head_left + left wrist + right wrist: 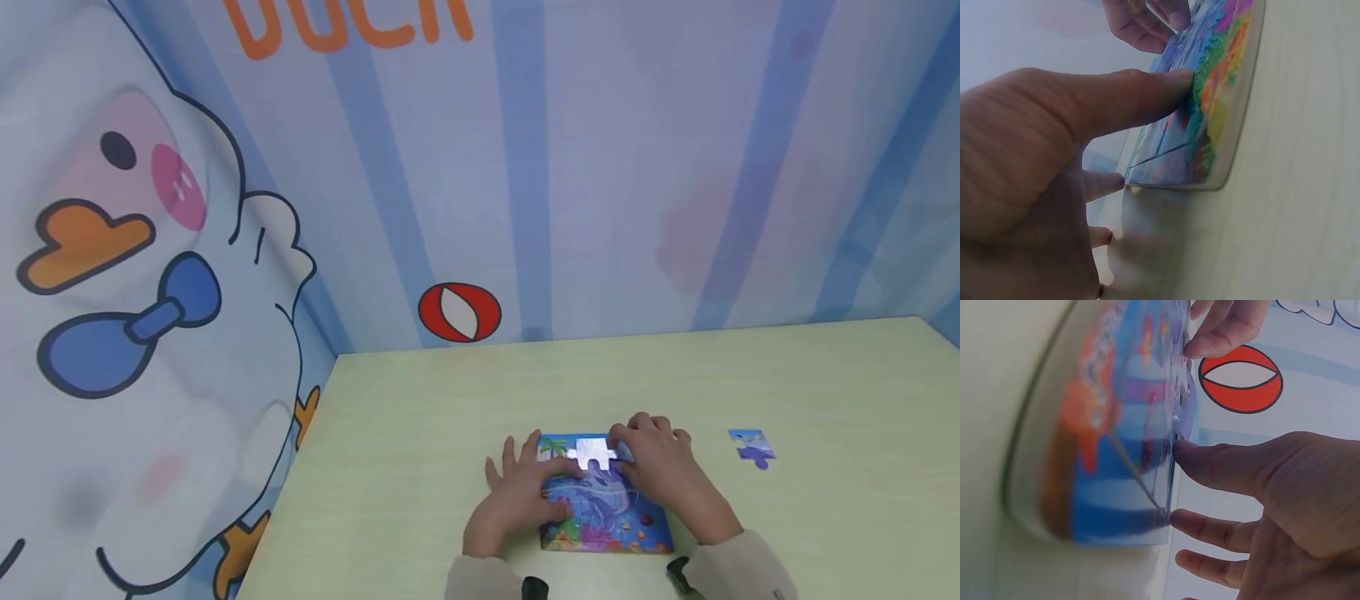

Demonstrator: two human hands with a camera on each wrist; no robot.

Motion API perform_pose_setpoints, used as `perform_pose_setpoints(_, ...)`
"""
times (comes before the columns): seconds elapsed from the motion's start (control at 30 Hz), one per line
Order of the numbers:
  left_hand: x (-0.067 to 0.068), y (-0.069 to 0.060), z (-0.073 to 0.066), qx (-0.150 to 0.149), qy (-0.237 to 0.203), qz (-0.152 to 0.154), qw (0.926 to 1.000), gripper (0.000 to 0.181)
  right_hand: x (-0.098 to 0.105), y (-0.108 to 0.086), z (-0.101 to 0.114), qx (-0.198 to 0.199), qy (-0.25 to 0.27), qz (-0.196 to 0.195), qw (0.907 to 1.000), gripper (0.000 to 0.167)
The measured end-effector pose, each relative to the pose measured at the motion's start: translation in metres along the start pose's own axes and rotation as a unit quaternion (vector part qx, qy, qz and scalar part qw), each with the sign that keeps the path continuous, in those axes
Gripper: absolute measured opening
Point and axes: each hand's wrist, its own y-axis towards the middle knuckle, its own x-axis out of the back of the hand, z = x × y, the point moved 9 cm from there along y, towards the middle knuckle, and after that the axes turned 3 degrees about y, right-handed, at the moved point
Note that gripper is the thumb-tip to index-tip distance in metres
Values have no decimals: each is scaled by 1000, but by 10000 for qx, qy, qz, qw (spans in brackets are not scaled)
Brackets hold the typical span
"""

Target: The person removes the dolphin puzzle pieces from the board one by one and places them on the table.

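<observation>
A jigsaw puzzle (600, 508) with a colourful undersea picture lies flat on the table, a bright piece-shaped gap near its top edge. My left hand (517, 496) spreads over its left side, thumb resting on the picture and other fingers at or beyond the edge; the left wrist view shows the thumb (1166, 90) lying straight. At the upper right of the puzzle, my right hand (667, 467) pinches a puzzle piece (626, 452) beside the gap between thumb and index finger. That piece is partly covered. In the right wrist view, a lilac part (1189, 406) stands slightly raised near the thumb.
A loose puzzle piece (752, 448), blue and purple, lies on the table to the right of the puzzle. The pale wooden table (420, 433) meets a printed cloth backdrop (615, 167) at its far edge, and more cloth with a duck picture hangs on the left.
</observation>
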Motion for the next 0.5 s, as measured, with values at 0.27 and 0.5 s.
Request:
perform_pose_setpoints(0.27,0,1,-1,-85,145,34,9999,38,0,1,1,44,-64,-72,9999,22)
perform_pose_setpoints(0.5,1,0,-1,-109,74,17,9999,37,3,1,8,229,-119,-241,9994,25)
